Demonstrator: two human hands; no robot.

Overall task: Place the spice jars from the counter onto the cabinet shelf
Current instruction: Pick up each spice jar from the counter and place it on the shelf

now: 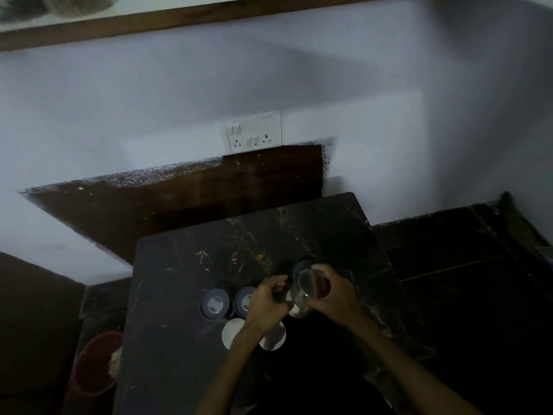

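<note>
My right hand (332, 292) grips a clear glass jar (303, 290), tilted just above the dark marble counter (185, 369). A dark round lid (303, 266) shows just behind it. Close to the jar's left, my left hand (267, 304) has its fingers curled; the dim light hides whether it holds anything. Two jars with grey lids (215, 304) (244, 301) stand left of that hand. In front of them are two white-topped jars (233, 332) (273, 339), partly covered by my left wrist. The brown edge of a shelf (179, 19) runs along the top of the view.
A white switch and socket plate (253, 131) sits on the wall behind the counter. Down at the left, a reddish bucket (95, 363) stands beside the counter. To the right is a dark tiled surface (463, 265).
</note>
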